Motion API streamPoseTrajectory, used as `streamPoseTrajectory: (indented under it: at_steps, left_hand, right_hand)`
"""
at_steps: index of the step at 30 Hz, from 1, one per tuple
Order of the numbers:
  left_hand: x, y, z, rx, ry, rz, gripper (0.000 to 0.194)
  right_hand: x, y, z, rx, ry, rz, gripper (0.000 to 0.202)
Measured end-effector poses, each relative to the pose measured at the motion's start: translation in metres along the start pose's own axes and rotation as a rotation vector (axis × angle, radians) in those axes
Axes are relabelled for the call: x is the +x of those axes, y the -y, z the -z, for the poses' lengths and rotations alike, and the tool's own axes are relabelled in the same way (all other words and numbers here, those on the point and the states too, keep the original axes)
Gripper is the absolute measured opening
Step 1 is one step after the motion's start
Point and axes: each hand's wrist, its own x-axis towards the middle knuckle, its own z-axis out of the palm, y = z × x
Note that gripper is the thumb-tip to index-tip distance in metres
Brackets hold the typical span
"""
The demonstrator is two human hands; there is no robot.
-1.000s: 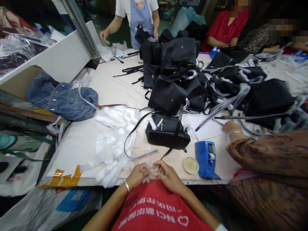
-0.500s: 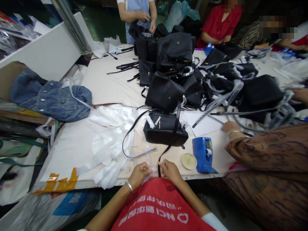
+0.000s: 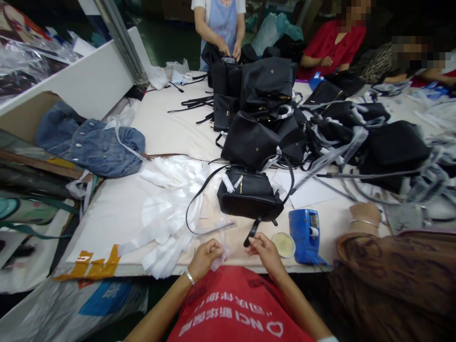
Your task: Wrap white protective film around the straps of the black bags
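Observation:
A small black bag [image 3: 249, 194] with a gold zip and white-wrapped pulls lies on the table in front of me. Its strap [image 3: 252, 232] ends at my right hand [image 3: 262, 251], whose fingers pinch the black end. My left hand [image 3: 208, 256] is closed on a thin clear plastic piece [image 3: 220, 258], just left of the strap end. Beyond the hands, another stretch of strap curves over the table, its lower part wrapped in plastic. To the right of my right hand are a round tin [image 3: 284, 244] and a blue tape dispenser [image 3: 307, 236].
Black bags [image 3: 267, 88] are piled behind. White film sheets [image 3: 167, 209] and a denim garment [image 3: 101, 145] lie left. A co-worker's brown-patterned sleeve [image 3: 384, 261] is close on the right. Other people work across the table [image 3: 160, 123].
The strap in my right hand has gone from stretched across the bag to slack, looping at the bag's right side. My right hand has moved slightly right. The whole view has shifted.

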Motion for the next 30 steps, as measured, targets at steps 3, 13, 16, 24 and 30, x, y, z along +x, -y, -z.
streamPoseTrajectory:
  at_steps: [3, 13, 16, 24, 30]
  left_hand:
    - [0.001, 0.001, -0.003, -0.028, 0.023, 0.002, 0.021]
    - [0.001, -0.010, -0.017, -0.015, 0.030, -0.032, 0.022]
    - [0.001, -0.012, -0.019, -0.023, 0.027, -0.022, 0.022]
    - [0.001, -0.015, -0.022, -0.084, 0.062, -0.018, 0.023]
    - [0.001, -0.014, -0.023, -0.098, 0.075, -0.026, 0.023]
  right_hand:
    - [-0.006, 0.024, 0.003, 0.379, -0.041, 0.057, 0.028]
    - [-0.009, 0.037, -0.011, 0.338, -0.008, 0.125, 0.025]
    - [-0.010, 0.034, -0.011, 0.332, 0.002, 0.127, 0.024]
    - [-0.011, 0.032, -0.011, 0.330, -0.011, 0.123, 0.026]
    - [-0.011, 0.035, -0.010, 0.351, -0.037, 0.130, 0.027]
